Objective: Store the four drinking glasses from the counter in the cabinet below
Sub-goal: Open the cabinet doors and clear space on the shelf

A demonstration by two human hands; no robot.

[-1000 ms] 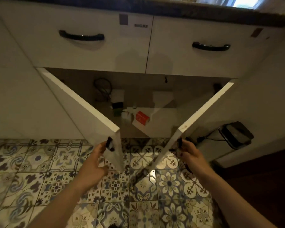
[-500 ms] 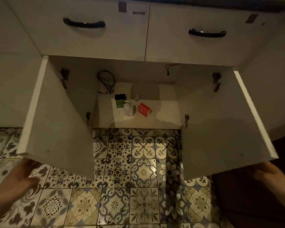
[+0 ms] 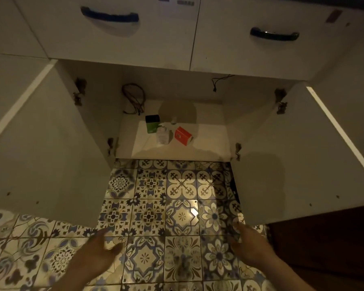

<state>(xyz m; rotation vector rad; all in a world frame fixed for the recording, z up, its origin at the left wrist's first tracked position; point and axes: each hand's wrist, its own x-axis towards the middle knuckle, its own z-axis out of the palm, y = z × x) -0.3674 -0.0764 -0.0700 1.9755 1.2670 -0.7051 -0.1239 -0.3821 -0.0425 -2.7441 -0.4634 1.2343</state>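
Observation:
The white cabinet (image 3: 208, 141) below the counter stands with both doors swung wide. Its left door (image 3: 42, 148) and right door (image 3: 292, 154) frame the opening. My left hand (image 3: 99, 253) hovers over the tiled floor below the left door, fingers apart and holding nothing. My right hand (image 3: 250, 244) hangs near the right door's lower corner, also empty with loose fingers. No drinking glass is in view; the counter top lies outside the picture.
On the cabinet floor sit a green and black box (image 3: 152, 123), a small white bottle (image 3: 162, 135) and a red carton (image 3: 183, 135). Dark cables (image 3: 133, 99) hang at the back left. Two drawers with dark handles (image 3: 109, 15) sit above. Patterned tiles (image 3: 177, 217) cover the floor.
Both doors went from half-open to fully open. My hands let go of the door edges and drew back toward the middle, over the floor. The view dipped lower.

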